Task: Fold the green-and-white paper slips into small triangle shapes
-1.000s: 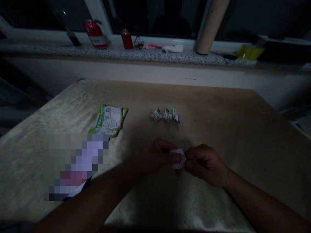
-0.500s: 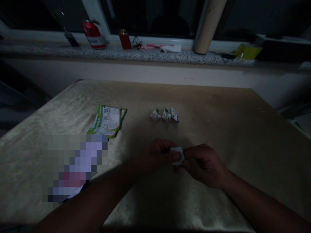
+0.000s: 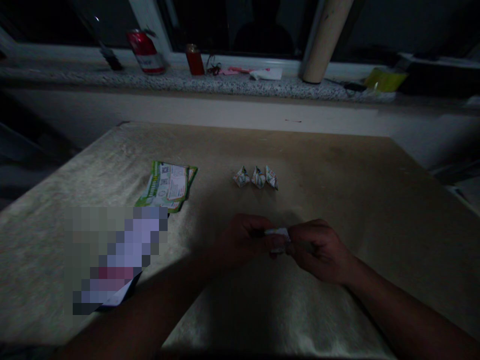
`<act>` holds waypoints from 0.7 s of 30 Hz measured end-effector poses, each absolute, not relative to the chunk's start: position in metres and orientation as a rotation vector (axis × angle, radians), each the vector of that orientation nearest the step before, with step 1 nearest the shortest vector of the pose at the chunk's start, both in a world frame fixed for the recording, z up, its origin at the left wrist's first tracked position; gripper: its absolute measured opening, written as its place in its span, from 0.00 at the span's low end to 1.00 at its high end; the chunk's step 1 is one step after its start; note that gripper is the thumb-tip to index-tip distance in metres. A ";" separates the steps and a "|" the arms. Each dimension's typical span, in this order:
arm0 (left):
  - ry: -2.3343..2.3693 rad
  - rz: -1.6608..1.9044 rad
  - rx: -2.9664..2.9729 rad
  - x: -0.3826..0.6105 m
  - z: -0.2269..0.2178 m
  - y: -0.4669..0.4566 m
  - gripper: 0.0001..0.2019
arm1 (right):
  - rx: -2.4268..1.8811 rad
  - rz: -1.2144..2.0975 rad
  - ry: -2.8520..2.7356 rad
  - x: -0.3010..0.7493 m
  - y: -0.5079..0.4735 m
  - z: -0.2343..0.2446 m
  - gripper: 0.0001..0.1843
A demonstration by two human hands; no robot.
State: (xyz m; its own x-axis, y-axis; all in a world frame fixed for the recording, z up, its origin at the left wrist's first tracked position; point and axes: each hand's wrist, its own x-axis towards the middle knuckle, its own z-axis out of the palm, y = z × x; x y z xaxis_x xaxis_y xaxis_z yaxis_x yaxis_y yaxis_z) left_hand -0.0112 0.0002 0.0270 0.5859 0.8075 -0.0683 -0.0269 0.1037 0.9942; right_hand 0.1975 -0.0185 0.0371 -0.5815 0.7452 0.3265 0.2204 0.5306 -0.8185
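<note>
Above the middle of the table, my left hand (image 3: pixel 249 240) pinches a small folded piece of paper (image 3: pixel 279 233), pale with faint print, its thumb lying across the front. My right hand (image 3: pixel 320 250) is closed on the paper's right edge with thumb and forefinger. Part of the paper is hidden behind the fingers, and the dim light blurs its folds. Beyond my hands stand three small folded paper shapes in a row: a left one (image 3: pixel 242 177), a middle one (image 3: pixel 258 177) and a right one (image 3: pixel 271 178), each white with coloured print and pointed corners.
Green-and-white printed packets (image 3: pixel 168 185) lie on the cloth-covered table (image 3: pixel 337 165) at the left. Nearer is a long pixelated item (image 3: pixel 127 250), beside my left forearm. A red can (image 3: pixel 145 52), a red jar (image 3: pixel 195 60) and a cardboard tube (image 3: pixel 324 42) stand on the stone windowsill (image 3: pixel 225 86).
The folded paper has tilted in my fingers and shows a narrower face. My right hand has shifted slightly right and up. The paper shapes on the table have stayed put.
</note>
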 end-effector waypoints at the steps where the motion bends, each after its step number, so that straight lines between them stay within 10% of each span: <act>1: 0.752 0.719 1.390 -0.012 0.028 0.000 0.17 | -0.786 0.996 -2.094 0.198 -0.018 0.037 0.13; 21: 0.921 0.856 1.527 -0.009 0.034 -0.008 0.11 | -0.879 1.259 -1.941 0.197 -0.017 0.028 0.19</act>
State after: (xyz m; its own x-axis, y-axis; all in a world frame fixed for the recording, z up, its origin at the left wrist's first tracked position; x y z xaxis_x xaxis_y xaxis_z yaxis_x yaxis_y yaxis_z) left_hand -0.0086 -0.0077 0.0344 0.4358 0.8992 0.0389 0.1042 -0.0933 0.9902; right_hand 0.1968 -0.0166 0.0280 -0.5603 0.8123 0.1623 0.1829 0.3124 -0.9322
